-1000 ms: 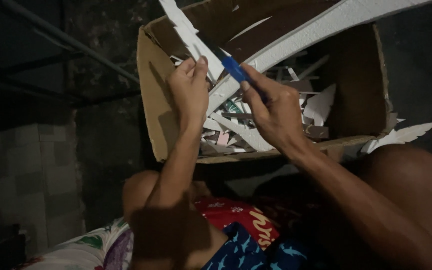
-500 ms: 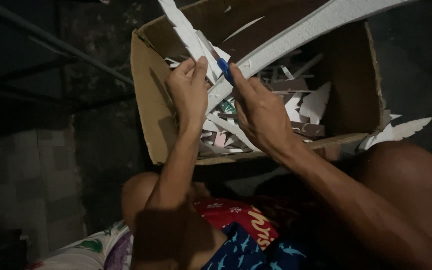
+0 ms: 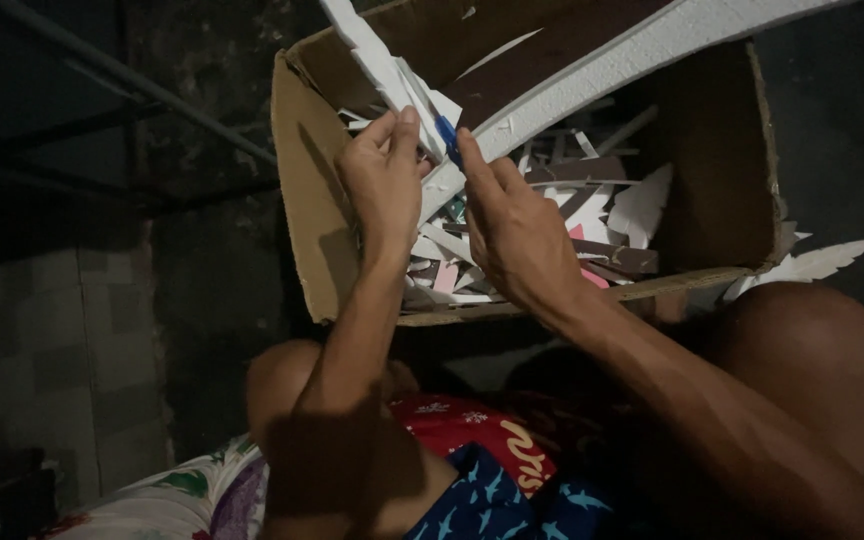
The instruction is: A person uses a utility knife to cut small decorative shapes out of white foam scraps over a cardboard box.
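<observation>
Head view showed the left hand [image 3: 384,185] with its grip pinched on a narrow white foam strip [image 3: 377,60] that rose up and away from the fingers. Just beside it, the right hand [image 3: 517,235] had its grip closed around a small blue-handled cutter [image 3: 447,135], whose tip met a long white foam board [image 3: 602,70] slanting off to the upper right. Beneath both hands sat an open brown cardboard box [image 3: 302,190], holding white and pink foam offcuts [image 3: 592,215].
</observation>
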